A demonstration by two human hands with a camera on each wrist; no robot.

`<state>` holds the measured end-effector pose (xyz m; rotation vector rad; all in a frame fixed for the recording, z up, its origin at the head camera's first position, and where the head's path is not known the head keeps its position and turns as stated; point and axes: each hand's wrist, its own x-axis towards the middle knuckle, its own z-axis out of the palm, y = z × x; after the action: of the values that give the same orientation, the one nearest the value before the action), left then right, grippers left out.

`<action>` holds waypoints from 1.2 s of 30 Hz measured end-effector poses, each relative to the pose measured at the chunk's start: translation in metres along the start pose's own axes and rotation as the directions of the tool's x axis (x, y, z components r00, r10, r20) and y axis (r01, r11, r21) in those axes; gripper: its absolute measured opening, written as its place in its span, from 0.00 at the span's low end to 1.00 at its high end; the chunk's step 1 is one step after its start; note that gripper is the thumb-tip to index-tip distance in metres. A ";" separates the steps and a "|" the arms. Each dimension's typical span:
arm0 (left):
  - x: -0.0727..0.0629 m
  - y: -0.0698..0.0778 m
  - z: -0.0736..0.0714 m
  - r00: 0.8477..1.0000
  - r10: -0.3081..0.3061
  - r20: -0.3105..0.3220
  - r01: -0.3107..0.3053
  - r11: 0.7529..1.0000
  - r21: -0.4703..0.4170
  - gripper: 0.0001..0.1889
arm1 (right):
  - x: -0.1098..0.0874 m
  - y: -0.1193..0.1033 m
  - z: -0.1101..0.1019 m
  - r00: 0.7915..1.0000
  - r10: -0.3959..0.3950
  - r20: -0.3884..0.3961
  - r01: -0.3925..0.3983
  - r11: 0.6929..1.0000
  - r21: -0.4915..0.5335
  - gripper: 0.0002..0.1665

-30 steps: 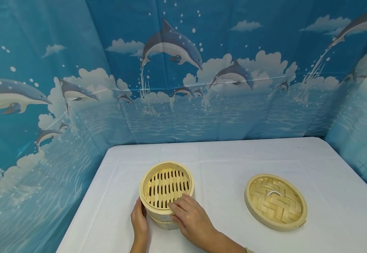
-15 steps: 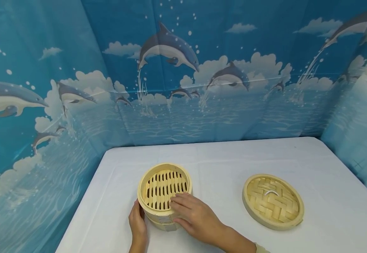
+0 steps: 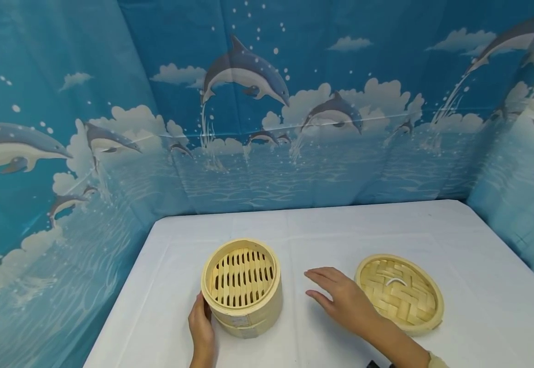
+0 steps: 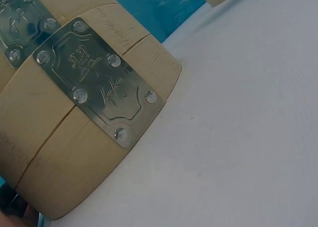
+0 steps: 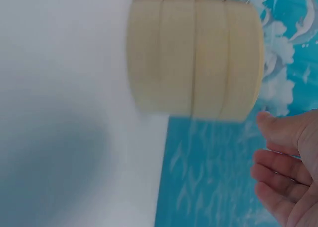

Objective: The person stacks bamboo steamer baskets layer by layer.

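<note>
Bamboo steamer: standing upright on the white table, left of centre in the head view, toward the near side. Showing two stacked tiers with a seam between, and a slatted base inside the top rim. Bearing riveted metal plates, seen close up and tilted in the left wrist view.

Left hand: touching the steamer's left wall. Hiding most fingers behind it, so being unable to tell whether gripping or only resting there.

Right hand: hovering between steamer and lid, apart from the steamer, overlapping the lid's left edge in the head view. Leaving a wide gap between thumb and fingers, pointing the fingertips toward the steamer. Bending the fingers only slightly in the right wrist view.

Lid: lying woven side up on the table, to the right of the steamer, showing a white loop handle.

Backdrop: hanging behind the table, showing leaping dolphins, clouds and water. Sleeve: covering the right forearm at the lower edge
</note>
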<state>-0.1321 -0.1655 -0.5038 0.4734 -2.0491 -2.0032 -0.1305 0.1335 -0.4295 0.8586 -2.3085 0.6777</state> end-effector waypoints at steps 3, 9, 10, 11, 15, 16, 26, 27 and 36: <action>-0.001 0.000 0.000 1.000 0.001 0.002 -0.001 1.000 0.010 0.28 | -0.013 0.016 -0.009 0.999 0.030 0.017 -0.029 0.999 -0.036 0.22; -0.003 -0.001 -0.002 1.000 -0.006 0.006 0.006 1.000 0.030 0.28 | -0.038 0.047 -0.032 0.986 0.146 0.081 -0.136 0.984 -0.120 0.19; -0.003 -0.001 -0.002 1.000 -0.004 0.006 0.004 1.000 0.031 0.28 | -0.042 0.052 -0.037 0.982 0.165 0.089 -0.152 0.980 -0.129 0.19; -0.003 -0.001 -0.002 1.000 -0.005 0.007 0.005 1.000 0.030 0.28 | -0.045 0.057 -0.041 0.980 0.176 0.094 -0.162 0.977 -0.136 0.19; -0.003 -0.002 -0.002 1.000 0.003 0.005 -0.004 1.000 0.028 0.28 | -0.059 0.077 -0.057 0.977 0.188 0.106 -0.167 0.970 -0.179 0.19; -0.003 -0.002 -0.002 1.000 0.002 0.006 -0.002 1.000 0.028 0.27 | -0.063 0.082 -0.060 0.973 0.200 0.113 -0.177 0.966 -0.187 0.19; -0.001 0.000 -0.001 1.000 0.026 0.000 -0.026 1.000 -0.001 0.27 | -0.085 0.107 -0.080 0.901 0.406 0.152 -0.364 0.898 -0.247 0.18; -0.001 0.001 -0.001 1.000 0.027 0.000 -0.027 1.000 -0.001 0.27 | -0.086 0.108 -0.080 0.900 0.409 0.151 -0.366 0.897 -0.249 0.18; -0.001 0.000 -0.001 1.000 0.031 -0.004 -0.031 0.999 -0.009 0.27 | -0.091 0.116 -0.076 0.918 0.372 0.139 -0.336 0.914 -0.229 0.13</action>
<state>-0.1311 -0.1657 -0.5035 0.4406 -2.0323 -1.9914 -0.1290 0.2953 -0.4660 0.4212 -2.6774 0.5166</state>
